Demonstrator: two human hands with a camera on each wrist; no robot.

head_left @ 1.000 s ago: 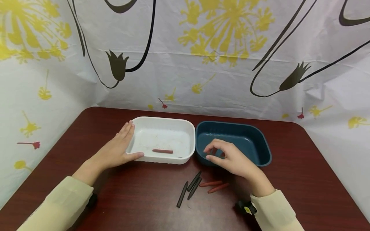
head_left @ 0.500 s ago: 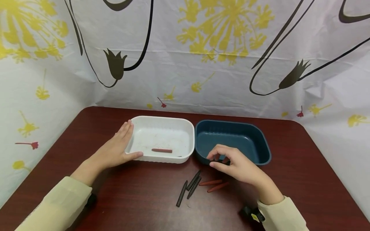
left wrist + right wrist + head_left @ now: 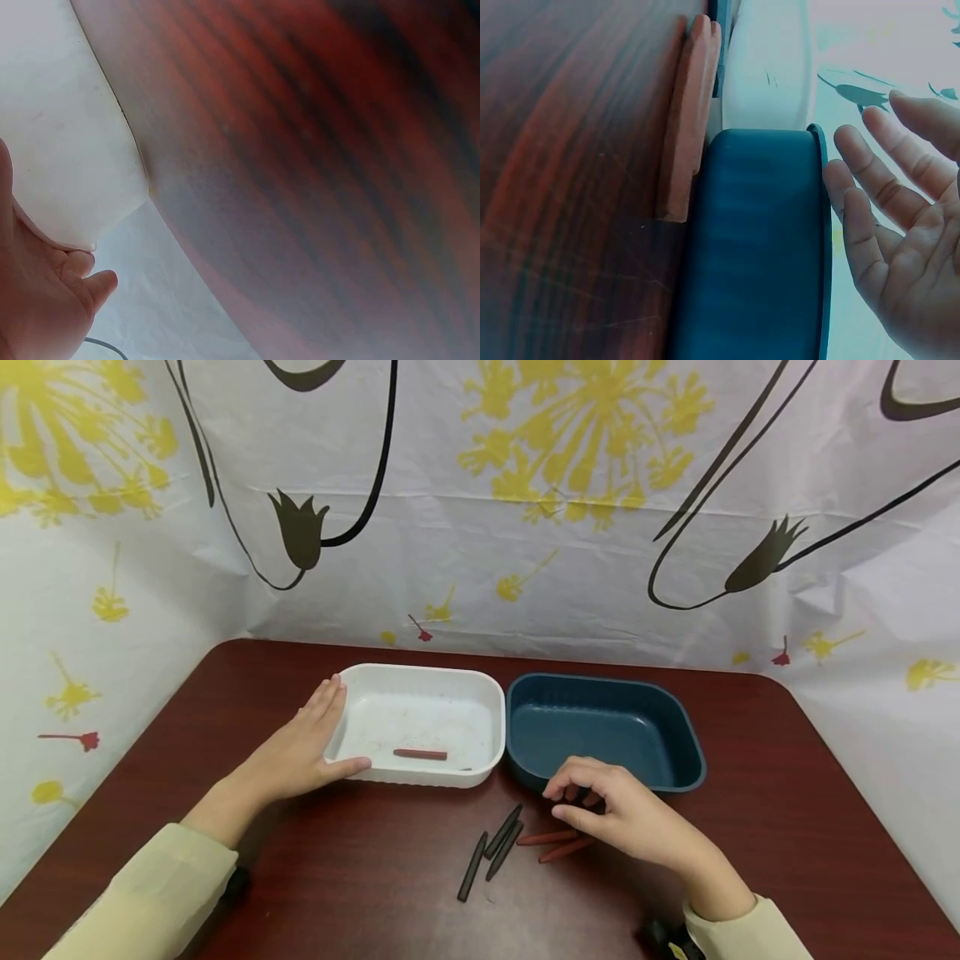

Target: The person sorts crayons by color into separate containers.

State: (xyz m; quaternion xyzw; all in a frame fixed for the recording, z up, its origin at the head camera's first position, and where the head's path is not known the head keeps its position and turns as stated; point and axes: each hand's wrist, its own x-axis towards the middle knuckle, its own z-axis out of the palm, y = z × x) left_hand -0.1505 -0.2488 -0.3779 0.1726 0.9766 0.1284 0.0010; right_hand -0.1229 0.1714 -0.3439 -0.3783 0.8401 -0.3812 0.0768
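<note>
My left hand rests against the left end of a white plastic bin, fingers straight along its side and thumb at the front rim. One red crayon lies inside that bin. Over the front edge of a dark blue bin hovers my right hand, its fingers loosely bent with nothing between them. Just below it on the table are two red crayons, seen close up in the right wrist view as reddish sticks. Three black crayons lie to their left.
Both bins stand side by side at the back of a dark reddish wooden table. A white sheet printed with flowers hangs behind and at the sides. Small dark specks lie in the white bin.
My right hand has drawn back from over the blue bin, toward me and slightly right, now partly covering the red crayons' ends. My left hand and the loose crayons stay put.
</note>
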